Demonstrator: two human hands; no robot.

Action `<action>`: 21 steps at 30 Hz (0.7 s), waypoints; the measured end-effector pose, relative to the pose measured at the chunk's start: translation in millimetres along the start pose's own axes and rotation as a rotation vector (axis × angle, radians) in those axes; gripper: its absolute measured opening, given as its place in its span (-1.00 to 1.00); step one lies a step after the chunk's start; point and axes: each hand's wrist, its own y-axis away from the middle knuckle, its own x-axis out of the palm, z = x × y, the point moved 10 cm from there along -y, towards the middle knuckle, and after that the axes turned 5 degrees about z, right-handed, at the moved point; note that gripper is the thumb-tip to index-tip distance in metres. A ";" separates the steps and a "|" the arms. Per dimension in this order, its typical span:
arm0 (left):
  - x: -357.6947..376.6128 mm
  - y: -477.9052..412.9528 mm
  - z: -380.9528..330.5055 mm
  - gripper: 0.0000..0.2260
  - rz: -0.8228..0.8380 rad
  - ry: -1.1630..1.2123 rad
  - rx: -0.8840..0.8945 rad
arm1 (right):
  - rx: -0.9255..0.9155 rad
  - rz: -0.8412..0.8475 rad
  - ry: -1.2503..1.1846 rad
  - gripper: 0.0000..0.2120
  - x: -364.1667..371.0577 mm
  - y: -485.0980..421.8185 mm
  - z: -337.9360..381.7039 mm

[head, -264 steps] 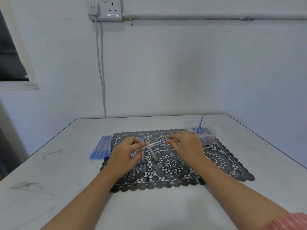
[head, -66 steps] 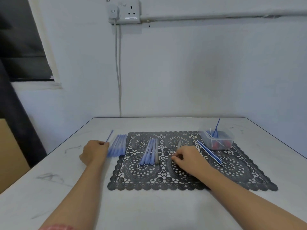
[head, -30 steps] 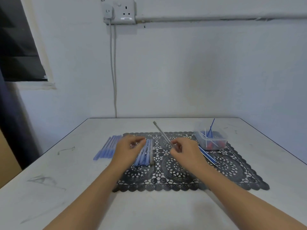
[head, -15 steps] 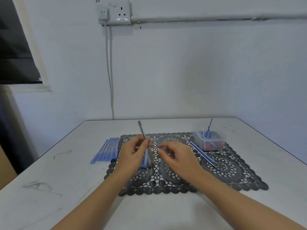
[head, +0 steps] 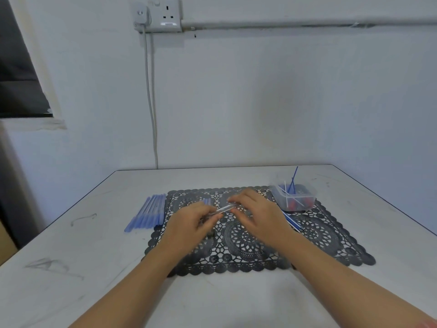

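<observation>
Your forearms cross the near edge of the desk [head: 71, 268] and meet over the black lace mat [head: 319, 235]. Your left hand [head: 191, 221] has its grip curled round the nearer end of a clear pen barrel [head: 223, 208], held slanted just above the mat. Your right hand [head: 257, 216] seems to pinch the farther end, though blur smears the fingertips. A row of blue pens [head: 149, 214] lies on the desk left of the mat. A clear tub [head: 293, 198] of thin sticks sits at the mat's far right corner. High on the wall is a socket [head: 157, 14].
</observation>
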 end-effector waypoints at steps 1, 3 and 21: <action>-3.1 0.5 -0.9 -0.82 -0.030 -0.024 0.007 | -0.016 0.008 0.010 -0.71 0.8 0.2 0.4; -13.5 2.2 -1.6 -0.86 -0.119 -0.073 0.003 | -0.035 0.024 0.034 -0.69 1.4 0.4 0.1; -18.0 4.4 -11.8 -0.72 -0.212 -0.135 0.144 | -0.165 -0.171 0.083 -0.76 -14.6 6.4 3.8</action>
